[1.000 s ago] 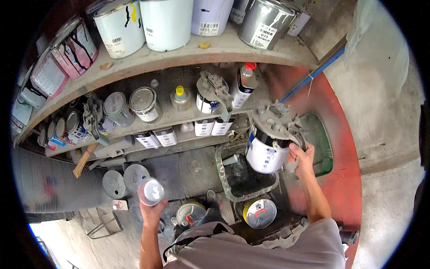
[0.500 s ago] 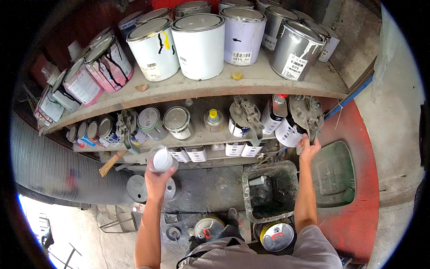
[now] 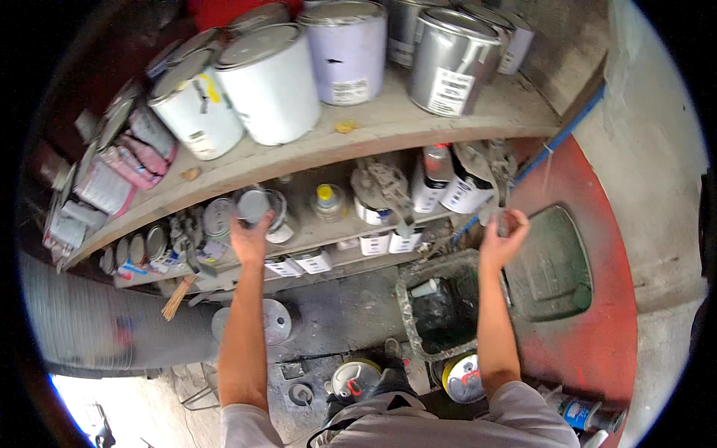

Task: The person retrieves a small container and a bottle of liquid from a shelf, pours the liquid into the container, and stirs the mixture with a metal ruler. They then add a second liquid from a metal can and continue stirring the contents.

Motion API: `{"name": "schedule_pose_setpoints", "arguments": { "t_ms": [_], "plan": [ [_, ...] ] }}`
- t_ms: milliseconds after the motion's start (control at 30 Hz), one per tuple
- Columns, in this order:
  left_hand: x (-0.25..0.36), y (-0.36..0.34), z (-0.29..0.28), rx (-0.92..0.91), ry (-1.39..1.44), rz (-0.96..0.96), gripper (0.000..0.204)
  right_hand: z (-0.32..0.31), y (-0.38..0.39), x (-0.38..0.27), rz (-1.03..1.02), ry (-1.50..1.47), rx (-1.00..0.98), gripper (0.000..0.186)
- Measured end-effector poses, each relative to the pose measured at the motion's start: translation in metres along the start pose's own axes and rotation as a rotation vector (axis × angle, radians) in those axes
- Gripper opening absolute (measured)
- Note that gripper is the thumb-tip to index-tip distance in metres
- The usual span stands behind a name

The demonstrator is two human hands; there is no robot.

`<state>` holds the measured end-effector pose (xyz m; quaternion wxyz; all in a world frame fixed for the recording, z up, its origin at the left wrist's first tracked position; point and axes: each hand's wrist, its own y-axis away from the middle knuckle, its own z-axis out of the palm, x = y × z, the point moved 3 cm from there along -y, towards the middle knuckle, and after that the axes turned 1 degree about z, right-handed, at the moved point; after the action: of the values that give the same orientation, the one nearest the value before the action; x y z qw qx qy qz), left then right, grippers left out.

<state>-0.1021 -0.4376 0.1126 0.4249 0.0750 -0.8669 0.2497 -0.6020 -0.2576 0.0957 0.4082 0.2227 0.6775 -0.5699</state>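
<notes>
Raised in front of the middle shelf, my left hand (image 3: pixel 248 240) is closed around a cup (image 3: pixel 254 204) with pale grey-white inside. Behind it, partly hidden, stands a round paint can (image 3: pixel 281 224). My right hand (image 3: pixel 504 237) is up at the right end of that shelf, its fingers curled. A small greyish piece shows at its fingertips, too blurred to make out. Just above that hand stands a white paint can (image 3: pixel 464 196) with a grey, paint-crusted pouring lid (image 3: pixel 478 160). A similar lidded can (image 3: pixel 373 190) stands to its left.
Large paint cans, one white (image 3: pixel 272 93) and one silver (image 3: pixel 453 71), line the top shelf (image 3: pixel 358 133). A yellow-capped bottle (image 3: pixel 327 201) stands between the hands. Below are a crusted bin (image 3: pixel 405 313) holding a white cup (image 3: pixel 424 288), and a lidded pail (image 3: pixel 355 382). A red panel (image 3: pixel 597 299) rises at right.
The view has swung, shifting the shelves left and tilting them. My left hand has lifted the cup toward the middle shelf. My right hand has come away from the pouring lid's front.
</notes>
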Motion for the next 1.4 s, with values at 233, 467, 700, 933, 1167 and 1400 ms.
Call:
{"name": "schedule_pose_setpoints", "arguments": {
  "t_ms": [233,467,700,933,1167,1400],
  "plan": [
    [0.017,0.013,-0.008,-0.013,-0.063,0.057,0.105,0.103,0.022,-0.002,0.191,-0.079,-0.369,0.081],
    [-0.004,0.103,-0.087,-0.122,0.196,-0.172,0.075,0.16,0.042,0.013,0.192,0.292,-0.16,0.081],
    [-0.047,0.19,-0.19,-0.176,0.501,-0.593,0.024,0.071,0.023,-0.026,0.082,-0.314,-0.08,0.057],
    [-0.045,0.243,-0.244,-0.383,0.253,-0.433,0.01,-0.047,0.116,-0.083,0.314,-0.09,-0.558,0.065],
    [0.063,0.226,-0.236,-0.684,0.102,0.124,0.031,-0.068,0.219,-0.16,0.207,-0.08,-1.287,0.073],
    [0.092,0.21,-0.284,-0.754,-0.056,0.626,0.044,-0.039,0.275,-0.238,-0.02,-0.224,-1.726,0.075]
  ]
}}
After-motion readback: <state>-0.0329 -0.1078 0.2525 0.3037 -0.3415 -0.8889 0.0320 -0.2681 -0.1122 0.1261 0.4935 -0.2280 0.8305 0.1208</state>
